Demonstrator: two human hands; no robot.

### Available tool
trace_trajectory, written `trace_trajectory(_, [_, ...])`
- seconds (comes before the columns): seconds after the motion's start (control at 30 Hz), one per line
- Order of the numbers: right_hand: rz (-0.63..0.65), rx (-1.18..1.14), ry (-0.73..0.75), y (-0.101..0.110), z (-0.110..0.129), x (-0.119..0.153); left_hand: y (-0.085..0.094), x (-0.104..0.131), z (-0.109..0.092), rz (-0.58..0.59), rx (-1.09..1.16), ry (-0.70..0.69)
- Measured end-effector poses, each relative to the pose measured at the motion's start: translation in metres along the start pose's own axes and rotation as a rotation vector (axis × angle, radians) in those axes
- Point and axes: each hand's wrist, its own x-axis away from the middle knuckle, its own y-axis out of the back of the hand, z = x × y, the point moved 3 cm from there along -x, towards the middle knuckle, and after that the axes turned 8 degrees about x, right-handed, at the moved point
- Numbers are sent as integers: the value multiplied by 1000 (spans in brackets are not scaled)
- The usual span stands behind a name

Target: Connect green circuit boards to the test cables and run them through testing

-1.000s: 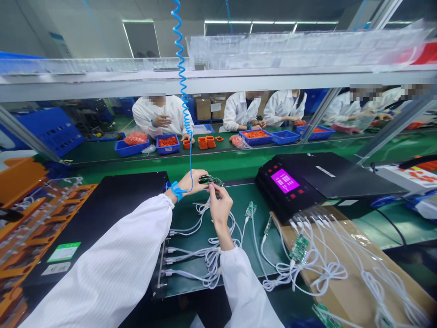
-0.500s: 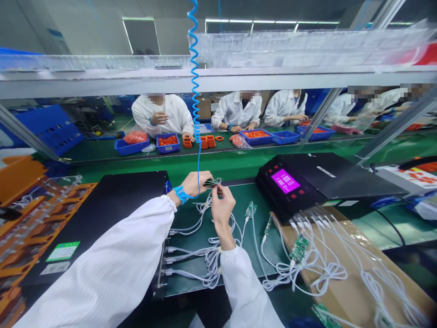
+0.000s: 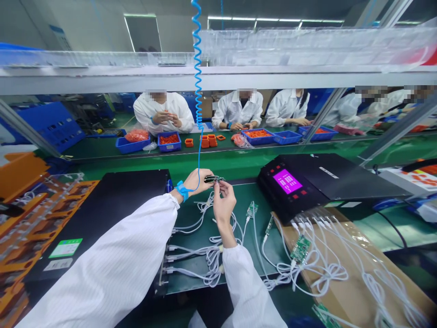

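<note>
My left hand (image 3: 198,180), with a blue wrist strap (image 3: 184,191) on its wrist, is closed on a small dark-edged circuit board (image 3: 214,178). The board is held up above the green bench mat and seen nearly edge-on. My right hand (image 3: 224,200) pinches at the board's right end with thumb and fingertips. Whether a small part sits between those fingertips is too small to tell. Below my hands lie white cables (image 3: 211,259). To their right, a green circuit board (image 3: 251,209) is plugged onto a white cable.
A black tester with a purple screen (image 3: 287,181) stands at right, with cables and more green boards (image 3: 300,248) before it. Another black box (image 3: 112,214) is at left, beside orange racks (image 3: 64,228). A coiled blue cord (image 3: 198,91) hangs ahead. Co-workers sit across behind blue bins (image 3: 169,145).
My hands remain at the board, which has tilted slightly flatter. Across the bench, a co-worker's hand has left the orange frames and come up to the other hand.
</note>
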Motion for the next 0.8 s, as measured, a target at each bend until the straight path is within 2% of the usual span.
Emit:
trace_trajectory(0.17, [-24, 86, 100, -1, 5, 3, 1, -1, 1, -5, -31, -9])
trace_trajectory(0.4, [-82, 138, 90, -2, 3, 2, -5, 0, 1, 88, -151, -37])
trace_trajectory(0.6, [-89, 203, 178, -2, 0, 1, -10, 3, 1, 114, -277, -63])
trace_trajectory(0.8, [-74, 182, 147, -4, -6, 2, -13, 4, -2, 138, -300, -54])
